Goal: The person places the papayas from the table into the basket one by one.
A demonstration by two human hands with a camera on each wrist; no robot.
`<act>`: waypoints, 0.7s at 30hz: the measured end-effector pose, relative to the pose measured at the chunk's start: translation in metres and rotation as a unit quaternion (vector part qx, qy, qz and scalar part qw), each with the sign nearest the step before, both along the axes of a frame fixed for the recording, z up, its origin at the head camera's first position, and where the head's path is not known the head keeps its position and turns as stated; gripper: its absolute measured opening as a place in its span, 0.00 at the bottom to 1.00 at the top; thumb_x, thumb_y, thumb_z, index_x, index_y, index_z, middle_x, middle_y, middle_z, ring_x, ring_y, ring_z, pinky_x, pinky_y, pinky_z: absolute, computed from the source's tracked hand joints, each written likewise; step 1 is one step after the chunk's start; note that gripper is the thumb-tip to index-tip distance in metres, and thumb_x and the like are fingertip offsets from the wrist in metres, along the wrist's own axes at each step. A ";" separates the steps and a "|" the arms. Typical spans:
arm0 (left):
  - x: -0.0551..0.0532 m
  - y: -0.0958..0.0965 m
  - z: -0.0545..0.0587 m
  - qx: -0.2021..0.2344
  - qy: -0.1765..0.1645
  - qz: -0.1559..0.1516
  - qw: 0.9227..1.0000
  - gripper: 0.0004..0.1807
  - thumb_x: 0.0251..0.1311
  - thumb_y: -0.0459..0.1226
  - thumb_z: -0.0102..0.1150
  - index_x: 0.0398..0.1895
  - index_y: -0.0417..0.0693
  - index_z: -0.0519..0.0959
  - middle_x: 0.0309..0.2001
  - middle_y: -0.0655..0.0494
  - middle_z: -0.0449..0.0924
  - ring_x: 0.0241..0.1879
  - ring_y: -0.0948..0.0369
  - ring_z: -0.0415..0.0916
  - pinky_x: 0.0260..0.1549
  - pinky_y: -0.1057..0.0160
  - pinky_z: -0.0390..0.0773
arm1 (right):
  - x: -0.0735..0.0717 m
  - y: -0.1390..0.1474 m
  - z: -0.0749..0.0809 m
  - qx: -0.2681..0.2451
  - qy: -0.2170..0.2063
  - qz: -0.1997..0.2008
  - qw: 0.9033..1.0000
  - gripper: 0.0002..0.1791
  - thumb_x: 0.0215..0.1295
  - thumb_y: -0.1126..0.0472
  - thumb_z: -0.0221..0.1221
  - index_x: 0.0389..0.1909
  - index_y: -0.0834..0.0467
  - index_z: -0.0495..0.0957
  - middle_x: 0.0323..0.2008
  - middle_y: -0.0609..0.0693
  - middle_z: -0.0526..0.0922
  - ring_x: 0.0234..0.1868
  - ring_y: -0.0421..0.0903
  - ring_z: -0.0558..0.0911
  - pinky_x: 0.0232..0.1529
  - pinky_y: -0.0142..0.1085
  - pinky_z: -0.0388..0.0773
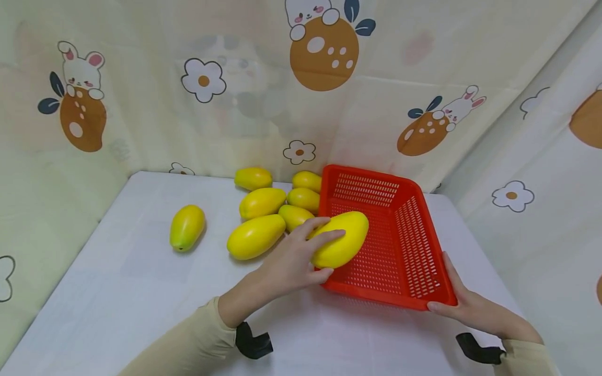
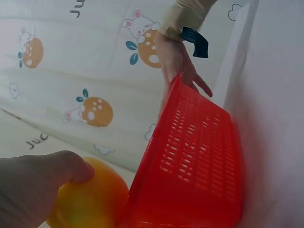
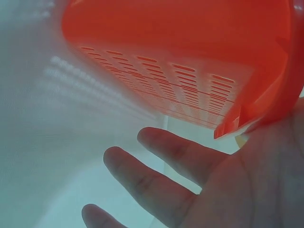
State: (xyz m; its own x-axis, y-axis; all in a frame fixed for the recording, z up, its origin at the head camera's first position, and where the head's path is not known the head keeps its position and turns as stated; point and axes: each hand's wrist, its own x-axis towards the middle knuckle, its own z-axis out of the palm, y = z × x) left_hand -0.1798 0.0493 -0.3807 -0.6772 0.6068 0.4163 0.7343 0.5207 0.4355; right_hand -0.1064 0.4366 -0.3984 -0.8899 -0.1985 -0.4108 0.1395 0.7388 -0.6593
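A large yellow oval fruit [image 1: 347,239], like a mango or papaya, is in my left hand [image 1: 293,256], fingers over its top and thumb on its near side. The left wrist view shows my thumb pressing the same fruit [image 2: 90,199] beside the red basket's wall. In the head view this hand is over the left rim of the perforated basket [image 1: 381,298]. At the basket's near right corner, my right hand [image 1: 467,308] rests against the rim, thumb at the front edge. Its fingers [image 3: 142,183] are spread and straight below the rim in the right wrist view.
Several similar yellow fruits [image 1: 262,203] lie grouped left of the basket. One with a greenish end [image 1: 187,228] lies apart, farther left. The white table [image 1: 117,292] meets a patterned curtain [image 1: 254,115] at the back, with another hanging along the right.
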 end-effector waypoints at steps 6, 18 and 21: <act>0.001 0.003 -0.003 -0.008 0.016 -0.003 1.000 0.35 0.51 0.46 0.66 0.65 0.67 0.67 0.67 0.53 0.61 0.60 0.56 0.67 0.53 0.62 0.77 | 0.001 0.000 -0.002 0.002 0.009 -0.004 1.000 0.60 0.65 0.52 0.56 0.66 0.39 0.09 0.72 0.68 0.30 0.64 0.67 0.57 0.48 0.57 0.75; 0.001 0.006 -0.009 0.014 0.018 -0.024 0.999 0.33 0.55 0.44 0.66 0.65 0.65 0.67 0.67 0.52 0.61 0.62 0.56 0.65 0.58 0.61 0.74 | 0.001 -0.003 -0.005 -0.005 0.002 -0.020 1.000 0.61 0.63 0.51 0.57 0.66 0.39 0.09 0.72 0.68 0.29 0.63 0.67 0.56 0.48 0.56 0.78; 0.000 0.006 -0.007 0.036 0.033 -0.023 0.999 0.30 0.56 0.41 0.64 0.64 0.63 0.70 0.64 0.52 0.64 0.58 0.57 0.69 0.53 0.66 0.76 | 0.000 -0.004 -0.004 -0.011 0.012 -0.017 1.000 0.61 0.63 0.52 0.57 0.67 0.40 0.09 0.72 0.68 0.28 0.63 0.68 0.56 0.48 0.57 0.78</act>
State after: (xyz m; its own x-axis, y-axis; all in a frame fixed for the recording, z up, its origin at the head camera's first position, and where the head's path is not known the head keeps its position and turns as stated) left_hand -0.1802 0.0556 -0.3881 -0.6181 0.6043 0.5028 0.7857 0.4545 0.4196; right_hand -0.1066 0.4329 -0.4027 -0.9061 -0.1763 -0.3847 0.1479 0.7198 -0.6783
